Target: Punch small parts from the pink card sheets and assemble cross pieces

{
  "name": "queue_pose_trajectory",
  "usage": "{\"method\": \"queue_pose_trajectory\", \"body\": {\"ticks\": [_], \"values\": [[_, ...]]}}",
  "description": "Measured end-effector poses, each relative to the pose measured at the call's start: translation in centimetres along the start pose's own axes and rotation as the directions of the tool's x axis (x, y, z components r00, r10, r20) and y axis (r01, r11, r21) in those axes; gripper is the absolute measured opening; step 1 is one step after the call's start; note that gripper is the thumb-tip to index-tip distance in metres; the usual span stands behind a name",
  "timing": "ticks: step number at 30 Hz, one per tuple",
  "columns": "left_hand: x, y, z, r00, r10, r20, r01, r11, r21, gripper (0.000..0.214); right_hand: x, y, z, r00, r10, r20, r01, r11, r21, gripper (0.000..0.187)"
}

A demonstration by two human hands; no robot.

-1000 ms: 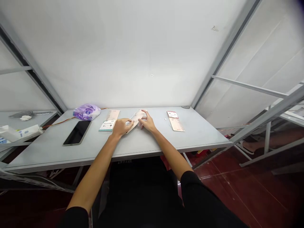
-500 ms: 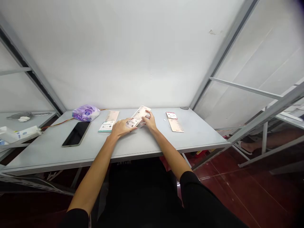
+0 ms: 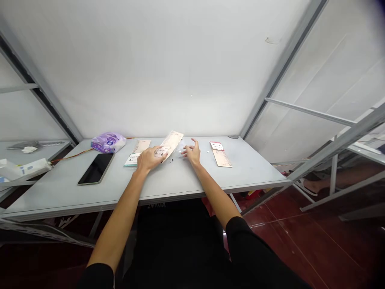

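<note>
My left hand (image 3: 148, 159) grips the near end of a pale pink printed card (image 3: 172, 141), which slants up and away to the right. My right hand (image 3: 192, 153) is apart from that card, fingers spread just above the table with no hold on anything. Small dark and pale bits (image 3: 171, 161) lie on the tabletop between the hands; they are too small to name. Left of my left hand lies another pink card with a green-edged label (image 3: 131, 159), partly covered by the hand. A third pink card with a red-edged label (image 3: 221, 155) lies to the right.
A black-screened phone (image 3: 96, 169) lies on the grey table (image 3: 186, 180) at the left. Behind it sits a purple tissue pack (image 3: 108, 142) beside a thin cable. A white wall (image 3: 186, 80) closes off the back. Metal frame posts (image 3: 270, 88) stand at both sides.
My right hand has let go of the pink card and opened. My left hand has drawn the card slightly left. Small bits now show on the table between the hands.
</note>
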State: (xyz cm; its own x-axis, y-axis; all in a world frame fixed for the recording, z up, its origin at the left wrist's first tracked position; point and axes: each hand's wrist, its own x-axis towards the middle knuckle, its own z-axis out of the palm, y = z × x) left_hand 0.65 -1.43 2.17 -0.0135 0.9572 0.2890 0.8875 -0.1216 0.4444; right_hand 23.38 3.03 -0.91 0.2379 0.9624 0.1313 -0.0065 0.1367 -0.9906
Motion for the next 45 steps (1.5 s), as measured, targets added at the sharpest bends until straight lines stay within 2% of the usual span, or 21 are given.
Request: {"method": "queue_pose_trajectory", "body": {"ticks": [3, 7, 10, 13, 15, 17, 21, 23, 25, 28, 30, 32, 33, 35, 37, 39, 40, 42, 45], "values": [[0.2, -0.5, -0.2, 0.997, -0.07, -0.023, 0.07, 0.998, -0.002, 0.061, 0.4, -0.1, -0.5, 0.998, 0.016, -0.056, -0.014, 0.999, 0.033, 0.044], [0.4, -0.9, -0.5, 0.983, -0.181, -0.038, 0.182, 0.983, 0.018, 0.067, 0.4, 0.0, -0.3, 0.999, 0.036, 0.011, -0.035, 0.999, -0.019, 0.015], [0.3, -1.1, -0.8, 0.971, -0.233, -0.056, 0.234, 0.972, 0.021, 0.069, 0.0, -0.1, 0.1, 0.995, 0.001, 0.097, 0.007, 0.997, -0.078, 0.012], [0.3, -1.2, -1.0, 0.958, -0.273, -0.088, 0.274, 0.962, -0.004, 0.071, -0.2, -0.3, 0.3, 0.994, -0.013, 0.109, 0.024, 0.995, -0.1, 0.011], [0.2, -1.4, -1.1, 0.953, -0.287, -0.101, 0.286, 0.958, -0.022, 0.071, -0.3, -0.4, 0.3, 0.992, -0.008, 0.122, 0.021, 0.994, -0.109, 0.01], [0.3, -1.5, -1.0, 0.955, -0.278, -0.105, 0.277, 0.96, -0.033, 0.069, -0.4, -0.4, 0.2, 0.982, -0.012, 0.188, 0.043, 0.986, -0.16, 0.008], [0.5, -1.6, -0.8, 0.965, -0.237, -0.116, 0.235, 0.971, -0.037, 0.066, -0.8, -0.4, 0.3, 0.95, -0.086, 0.302, 0.181, 0.936, -0.302, 0.006], [0.6, -1.6, -0.6, 0.97, -0.208, -0.122, 0.204, 0.978, -0.048, 0.065, -0.9, -0.7, 0.4, 0.946, -0.068, 0.316, 0.162, 0.946, -0.28, 0.015], [0.6, -1.7, -0.3, 0.984, -0.133, -0.122, 0.125, 0.99, -0.071, 0.063, -1.0, -1.1, 0.4, 0.934, 0.019, 0.357, 0.05, 0.982, -0.183, 0.031], [0.6, -1.6, 0.2, 0.994, 0.097, -0.043, -0.102, 0.988, -0.113, 0.062, -1.1, -1.8, 0.3, 0.863, 0.176, 0.474, -0.169, 0.984, -0.058, 0.043], [0.4, -1.4, 0.6, 0.972, 0.23, 0.049, -0.223, 0.967, -0.126, 0.065, -1.1, -2.0, 0.2, 0.81, 0.254, 0.528, -0.272, 0.961, -0.046, 0.038], [0.4, -1.4, 0.7, 0.962, 0.261, 0.076, -0.251, 0.961, -0.12, 0.064, -0.8, -1.9, 0.1, 0.79, 0.305, 0.533, -0.341, 0.94, -0.032, 0.028], [0.4, -1.4, 0.7, 0.968, 0.245, 0.047, -0.238, 0.964, -0.121, 0.06, -0.6, -1.8, 0.1, 0.806, 0.315, 0.502, -0.365, 0.931, 0.002, 0.024], [0.5, -1.5, 0.7, 0.981, 0.186, -0.059, -0.192, 0.972, -0.138, 0.054, 0.0, -1.6, 0.0, 0.873, 0.312, 0.375, -0.377, 0.919, 0.113, 0.022], [0.7, -1.7, 0.6, 0.985, 0.102, -0.142, -0.124, 0.98, -0.156, 0.052, 0.8, -1.4, -0.3, 0.936, 0.291, 0.2, -0.332, 0.917, 0.22, 0.026], [0.9, -1.7, 0.6, 0.989, 0.008, -0.146, -0.031, 0.988, -0.153, 0.051, 1.6, -1.2, -0.7, 0.962, 0.272, 0.019, -0.265, 0.913, 0.312, 0.029], [0.9, -1.7, 0.6, 0.991, -0.028, -0.133, 0.009, 0.989, -0.146, 0.049, 1.9, -1.1, -1.1, 0.96, 0.272, -0.068, -0.231, 0.903, 0.361, 0.029], [1.0, -1.8, 0.6, 0.991, -0.054, -0.121, 0.04, 0.993, -0.113, 0.044, 2.6, -0.8, -1.9, 0.927, 0.29, -0.236, -0.151, 0.868, 0.473, 0.026], [0.8, -2.2, 0.5, 0.979, -0.091, -0.183, 0.095, 0.995, 0.011, 0.038, 3.2, -0.3, -3.2, 0.878, 0.318, -0.358, -0.092, 0.846, 0.526, 0.03]]}}
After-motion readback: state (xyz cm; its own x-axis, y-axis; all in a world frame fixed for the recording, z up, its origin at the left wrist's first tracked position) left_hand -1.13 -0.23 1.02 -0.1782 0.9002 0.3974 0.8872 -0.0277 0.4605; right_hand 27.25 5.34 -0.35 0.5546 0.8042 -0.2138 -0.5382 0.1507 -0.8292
